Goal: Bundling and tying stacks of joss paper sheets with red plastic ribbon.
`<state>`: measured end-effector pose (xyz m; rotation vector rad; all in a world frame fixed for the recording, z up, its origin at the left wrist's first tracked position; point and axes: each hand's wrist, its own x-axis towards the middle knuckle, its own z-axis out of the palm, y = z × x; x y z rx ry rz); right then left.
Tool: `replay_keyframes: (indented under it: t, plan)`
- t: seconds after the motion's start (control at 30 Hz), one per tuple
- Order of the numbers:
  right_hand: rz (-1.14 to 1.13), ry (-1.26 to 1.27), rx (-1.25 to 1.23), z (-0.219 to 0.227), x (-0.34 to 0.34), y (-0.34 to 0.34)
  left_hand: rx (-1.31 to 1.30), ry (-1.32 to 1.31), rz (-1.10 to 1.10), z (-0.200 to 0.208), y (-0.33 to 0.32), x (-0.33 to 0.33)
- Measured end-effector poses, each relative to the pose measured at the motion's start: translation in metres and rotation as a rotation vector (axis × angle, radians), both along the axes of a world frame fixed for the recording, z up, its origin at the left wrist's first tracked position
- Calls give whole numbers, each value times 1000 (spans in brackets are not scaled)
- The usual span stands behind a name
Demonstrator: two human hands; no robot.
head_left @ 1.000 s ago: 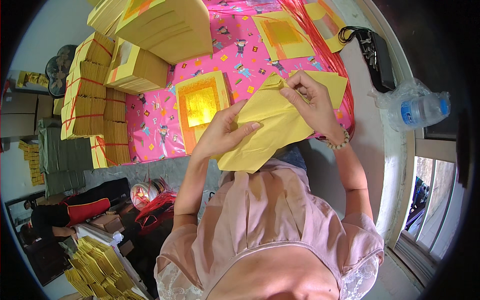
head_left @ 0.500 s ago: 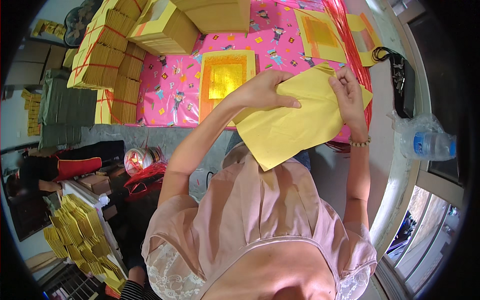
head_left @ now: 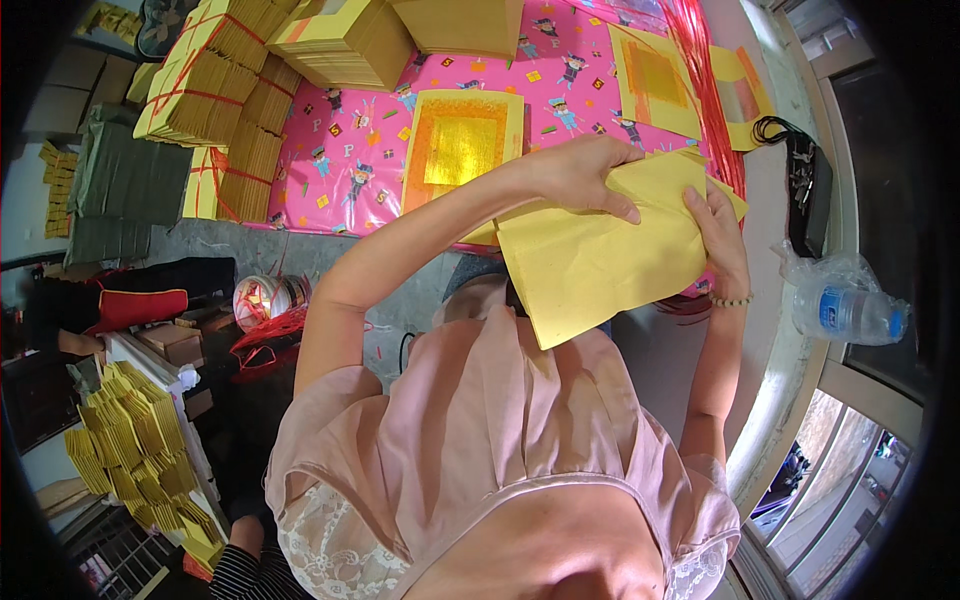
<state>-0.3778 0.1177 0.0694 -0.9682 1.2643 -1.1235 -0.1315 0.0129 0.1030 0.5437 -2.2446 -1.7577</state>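
Between my two hands, above the near edge of the table, are several loose sheets of yellow paper (head_left: 590, 260), tilted, with their edges slightly fanned. My left hand (head_left: 590, 180) grips them at the upper left, its thumb lying over the top sheet and the other fingers behind. At the right edge my right hand (head_left: 715, 230) closes on the same sheets, thumb in front, a bead bracelet on the wrist. Left of the sheets, a yellow paper with a gold foil square and orange border (head_left: 463, 150) lies flat on the pink patterned tablecloth (head_left: 335, 165).
Tied yellow paper bundles (head_left: 205, 95) and loose stacks (head_left: 345, 45) fill the table's far left. Red strands (head_left: 710, 110) hang near more foil papers (head_left: 655, 80). At right are a black pouch (head_left: 808, 190) and a plastic bottle (head_left: 850, 312). Another person's striped sleeve (head_left: 245, 570) shows lower left.
The sheets have shifted slightly right, and more of their separate edges show. My left hand has moved right with them; my right hand has slid a little lower. The view has shifted slightly.
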Motion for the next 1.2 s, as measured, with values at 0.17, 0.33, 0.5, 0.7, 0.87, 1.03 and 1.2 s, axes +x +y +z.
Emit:
replay_keyframes:
  t: [0.17, 0.33, 0.5, 0.7, 0.87, 1.03, 1.2]
  plan:
    - [26, 104, -13, 6, 3, 12, -81, -2, -61, -7, -2, 1]
    - [-12, 172, -99, 14, 4, 18, 12, -163, -141, -16, -9, 11]
    - [-44, 186, -135, 16, 5, 21, 209, -108, -116, -18, -8, 25]
    - [-194, 178, -201, 16, 4, 34, 243, -187, 82, -21, -20, 45]
    - [-377, 220, -212, 11, 8, 48, 407, -93, 293, -29, -21, 50]
    - [-478, 401, -350, -5, 23, 58, 517, 260, 568, -36, 11, 32]
    - [-495, 432, -387, -10, 32, 64, 387, 353, 662, -35, 30, 22]
